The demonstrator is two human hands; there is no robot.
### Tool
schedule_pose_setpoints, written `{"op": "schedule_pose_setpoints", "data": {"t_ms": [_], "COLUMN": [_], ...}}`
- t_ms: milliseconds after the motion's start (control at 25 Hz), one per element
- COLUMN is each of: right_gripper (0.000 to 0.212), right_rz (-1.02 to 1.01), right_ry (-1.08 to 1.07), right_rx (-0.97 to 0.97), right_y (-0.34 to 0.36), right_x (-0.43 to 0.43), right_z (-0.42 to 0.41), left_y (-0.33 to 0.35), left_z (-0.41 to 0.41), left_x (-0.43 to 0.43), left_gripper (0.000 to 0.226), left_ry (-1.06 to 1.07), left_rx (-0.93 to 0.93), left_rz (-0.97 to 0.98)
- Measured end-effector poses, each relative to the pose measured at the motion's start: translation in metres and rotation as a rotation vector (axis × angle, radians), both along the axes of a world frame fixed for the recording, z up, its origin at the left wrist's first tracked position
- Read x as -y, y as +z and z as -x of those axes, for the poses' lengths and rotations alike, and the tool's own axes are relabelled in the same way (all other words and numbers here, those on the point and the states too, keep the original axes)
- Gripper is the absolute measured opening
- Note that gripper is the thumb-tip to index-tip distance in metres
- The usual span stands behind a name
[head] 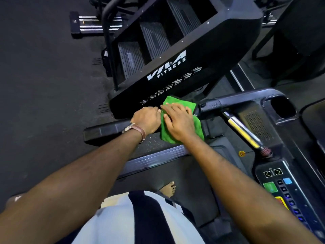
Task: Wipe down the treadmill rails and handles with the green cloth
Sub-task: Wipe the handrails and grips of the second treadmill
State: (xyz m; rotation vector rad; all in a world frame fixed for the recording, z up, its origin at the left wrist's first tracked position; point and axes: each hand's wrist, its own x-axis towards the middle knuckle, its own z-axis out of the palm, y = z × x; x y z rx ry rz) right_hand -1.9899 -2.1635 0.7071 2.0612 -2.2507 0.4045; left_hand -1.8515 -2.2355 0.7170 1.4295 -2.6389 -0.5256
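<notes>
The green cloth (pixel 182 132) is draped over the treadmill's black left handrail (pixel 105 132), near where the rail joins the console arm (pixel 228 103). My right hand (pixel 177 120) lies flat on top of the cloth with fingers spread, pressing it onto the rail. My left hand (pixel 146 120), with a brown-strapped watch on its wrist, sits on the rail just left of the cloth; its fingers curl over the far side at the cloth's edge. Whether they pinch the cloth or the rail is hidden.
A black stair-climber machine (pixel 167 67) marked VIVA FITNESS stands right behind the rail. The treadmill console with coloured buttons (pixel 279 189) and a cup holder (pixel 283 108) is at the right. A yellow-and-chrome handle (pixel 244 132) runs beside the rail. My bare foot (pixel 168 188) stands on the belt.
</notes>
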Motion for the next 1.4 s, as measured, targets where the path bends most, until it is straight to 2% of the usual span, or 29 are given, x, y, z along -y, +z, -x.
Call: {"op": "schedule_pose_setpoints", "data": {"t_ms": [40, 120, 240, 280, 400, 480, 560, 600, 720, 840, 1000, 1160, 1240, 1360, 1400], "right_gripper": [0.043, 0.046, 0.048, 0.051, 0.055, 0.047, 0.037, 0.033, 0.028, 0.034, 0.041, 0.013, 0.026, 0.059, 0.062], "right_rz": [-0.032, -0.147, -0.484, -0.606, -0.822, -0.758, -0.683, -0.712, -1.04, -1.301, -1.243, -1.007, -0.92, -0.849, -0.826], "right_ry": [0.045, -0.042, -0.219, -0.22, 0.044, 0.239, 0.312, 0.344, 0.331, 0.147, 0.438, 0.486, 0.392, 0.234, 0.145], "right_rx": [-0.013, -0.043, 0.035, 0.082, 0.123, 0.149, 0.271, 0.281, 0.143, 0.388, 0.293, 0.381, 0.377, 0.13, 0.077], "right_y": [0.003, 0.009, 0.025, 0.032, 0.036, 0.034, 0.038, 0.041, 0.034, 0.02, 0.011, 0.013, 0.023, 0.02, 0.024], "right_x": [-0.004, 0.004, 0.059, 0.081, 0.116, 0.101, 0.083, 0.087, 0.125, 0.152, 0.152, 0.133, 0.115, 0.121, 0.121], "right_z": [0.02, 0.048, 0.049, 0.042, 0.027, 0.034, 0.058, 0.069, 0.073, 0.045, 0.036, 0.073, 0.082, 0.061, 0.049], "left_y": [-0.001, -0.002, -0.003, -0.003, 0.0, -0.002, -0.004, -0.006, -0.008, -0.009, -0.012, -0.014, -0.013, -0.008, -0.007], "left_z": [0.001, 0.004, 0.003, 0.002, 0.003, 0.003, 0.004, 0.005, 0.006, 0.005, 0.006, 0.007, 0.009, 0.012, 0.012], "left_x": [-0.001, 0.0, 0.0, -0.001, 0.0, 0.002, 0.004, 0.005, 0.006, 0.006, 0.009, 0.008, 0.009, 0.01, 0.01], "left_gripper": [0.036, 0.035, 0.036, 0.036, 0.034, 0.032, 0.033, 0.033, 0.032, 0.032, 0.045, 0.041, 0.042, 0.041, 0.041], "left_ry": [0.001, 0.012, 0.027, 0.038, 0.089, 0.061, 0.011, 0.009, 0.03, 0.09, 0.133, 0.11, 0.111, 0.1, 0.101], "left_rx": [-0.003, 0.003, 0.0, -0.006, -0.035, -0.026, 0.008, 0.027, 0.045, 0.036, 0.067, 0.056, 0.085, 0.13, 0.122], "left_rz": [0.021, 0.042, 0.044, 0.042, 0.038, 0.035, 0.05, 0.06, 0.062, 0.045, 0.055, 0.071, 0.074, 0.051, 0.03]}}
